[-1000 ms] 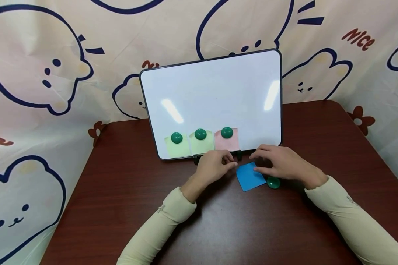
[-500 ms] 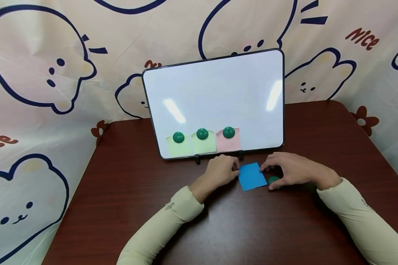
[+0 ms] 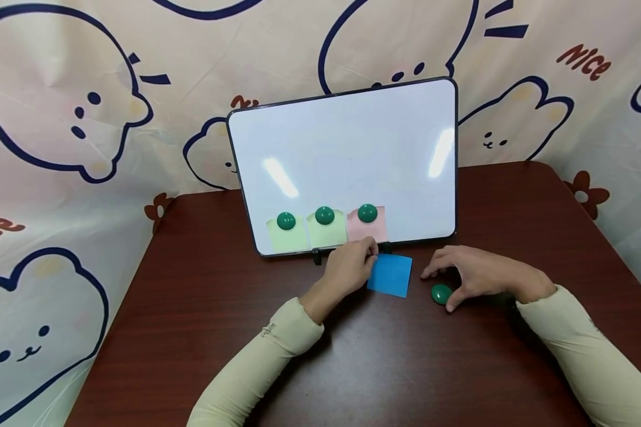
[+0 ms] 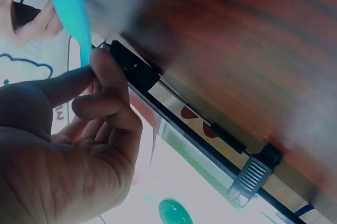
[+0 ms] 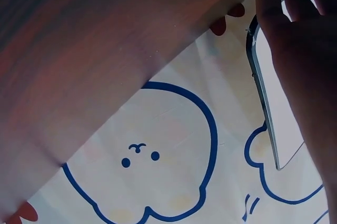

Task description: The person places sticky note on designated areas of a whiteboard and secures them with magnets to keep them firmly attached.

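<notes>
My left hand (image 3: pixel 349 265) pinches a blue sticky note (image 3: pixel 390 275) at its left edge, between thumb and forefinger. In the left wrist view the note (image 4: pixel 71 11) bends away from those fingertips. A round green magnet (image 3: pixel 441 294) lies on the table to the right of the note. Around it my right hand (image 3: pixel 478 274) spreads its thumb and fingers, the thumb tip close by; whether it touches the magnet I cannot tell. The right wrist view has only part of the right hand (image 5: pixel 310 40), without the magnet.
A whiteboard (image 3: pixel 342 154) stands on black feet behind the hands. Along its lower edge are two pale green notes (image 3: pixel 290 239) (image 3: pixel 327 235) and a pink note (image 3: pixel 367 231), each under a green magnet (image 3: pixel 324 215). A patterned cloth (image 3: pixel 155 136) hangs behind the brown table (image 3: pixel 203 308).
My left hand has taken hold of the blue note and shifted it left and slightly toward the board. The right hand has moved rightward from the note to the loose magnet.
</notes>
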Tool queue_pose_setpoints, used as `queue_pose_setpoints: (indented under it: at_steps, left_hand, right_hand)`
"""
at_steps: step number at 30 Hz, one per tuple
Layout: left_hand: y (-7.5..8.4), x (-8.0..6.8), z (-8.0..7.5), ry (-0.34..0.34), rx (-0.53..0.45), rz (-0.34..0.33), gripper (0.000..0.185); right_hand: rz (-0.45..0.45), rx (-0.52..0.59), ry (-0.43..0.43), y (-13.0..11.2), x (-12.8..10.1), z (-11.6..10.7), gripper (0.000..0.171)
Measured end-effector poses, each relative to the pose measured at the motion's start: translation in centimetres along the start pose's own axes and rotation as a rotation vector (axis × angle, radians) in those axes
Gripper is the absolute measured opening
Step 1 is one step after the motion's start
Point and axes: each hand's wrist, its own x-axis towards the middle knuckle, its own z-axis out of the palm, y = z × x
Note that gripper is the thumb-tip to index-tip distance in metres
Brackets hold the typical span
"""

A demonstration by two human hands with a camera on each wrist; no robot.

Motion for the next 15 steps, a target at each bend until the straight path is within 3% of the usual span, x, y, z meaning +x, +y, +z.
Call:
queue_pose_setpoints:
  at_steps: [15]
  left_hand:
    - [-0.15,0.22,-0.43,0.149,-0.118,-0.013,0.008]
  right_hand:
    - [-0.033,0.013,-0.043,0.78,0.03,-0.14,0.047]
